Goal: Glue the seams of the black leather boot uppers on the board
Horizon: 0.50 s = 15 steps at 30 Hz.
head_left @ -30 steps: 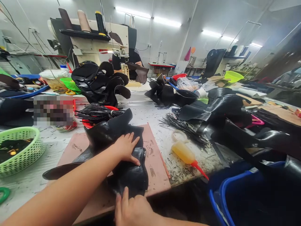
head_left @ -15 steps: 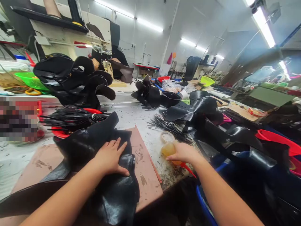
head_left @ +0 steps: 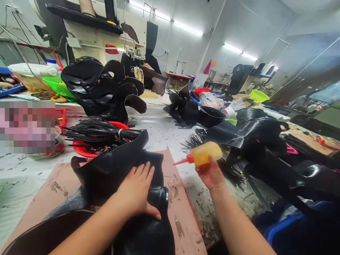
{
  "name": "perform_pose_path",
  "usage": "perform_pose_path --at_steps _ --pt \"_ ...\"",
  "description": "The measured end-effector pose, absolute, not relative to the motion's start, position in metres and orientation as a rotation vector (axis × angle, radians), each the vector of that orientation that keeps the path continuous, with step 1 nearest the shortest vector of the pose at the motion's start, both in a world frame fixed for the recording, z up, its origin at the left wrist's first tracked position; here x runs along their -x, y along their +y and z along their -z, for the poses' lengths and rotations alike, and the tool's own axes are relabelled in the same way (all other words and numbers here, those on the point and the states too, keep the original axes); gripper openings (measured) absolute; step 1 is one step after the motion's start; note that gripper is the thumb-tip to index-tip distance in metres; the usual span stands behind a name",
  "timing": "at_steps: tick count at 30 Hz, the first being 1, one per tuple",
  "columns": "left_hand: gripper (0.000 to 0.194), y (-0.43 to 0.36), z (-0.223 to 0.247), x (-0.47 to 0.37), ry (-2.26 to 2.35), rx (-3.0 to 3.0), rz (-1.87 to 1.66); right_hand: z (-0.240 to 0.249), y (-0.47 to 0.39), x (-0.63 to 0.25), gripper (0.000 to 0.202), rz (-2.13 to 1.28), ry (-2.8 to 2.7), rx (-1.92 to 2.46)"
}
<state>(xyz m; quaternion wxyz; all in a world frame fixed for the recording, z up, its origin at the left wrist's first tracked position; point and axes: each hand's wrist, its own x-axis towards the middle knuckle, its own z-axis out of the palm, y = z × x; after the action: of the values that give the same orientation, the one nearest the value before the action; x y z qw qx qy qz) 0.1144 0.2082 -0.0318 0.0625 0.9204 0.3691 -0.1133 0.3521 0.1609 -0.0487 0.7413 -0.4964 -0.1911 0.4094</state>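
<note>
My left hand (head_left: 138, 194) lies flat on a piece of black leather (head_left: 114, 166), thumb and fingers spread. The leather is folded and rests on a pinkish board (head_left: 183, 198) on the bench. In my right hand (head_left: 212, 173) is a squeeze bottle (head_left: 204, 153) of yellowish liquid, raised above the bench and tilted on its side. Its red nozzle (head_left: 183, 160) points left, toward the leather but apart from it.
A bundle of black strips (head_left: 103, 132) lies across a red basket (head_left: 85, 150) beyond the leather. More black leather (head_left: 247, 131) is heaped on the right, above a blue bin (head_left: 276, 226). A sewing machine (head_left: 106, 39) stands behind, a person partly visible at it.
My right hand has lifted the squeeze bottle off the bench and turned it so its nozzle points left. My left hand stays on the leather. The whole view has shifted.
</note>
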Motion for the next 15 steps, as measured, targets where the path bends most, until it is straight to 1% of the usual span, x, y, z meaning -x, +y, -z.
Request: perform_pose_path --at_steps 6,15 --pt "0.127 0.209 0.035 -0.114 1.102 -2.783 0.37 0.061 0.195 -0.335 0.049 -0.818 -0.442 1.109" --pt "0.127 0.207 0.037 -0.114 1.102 -2.821 0.371 0.068 0.208 -0.339 0.05 -0.706 -0.5 1.193"
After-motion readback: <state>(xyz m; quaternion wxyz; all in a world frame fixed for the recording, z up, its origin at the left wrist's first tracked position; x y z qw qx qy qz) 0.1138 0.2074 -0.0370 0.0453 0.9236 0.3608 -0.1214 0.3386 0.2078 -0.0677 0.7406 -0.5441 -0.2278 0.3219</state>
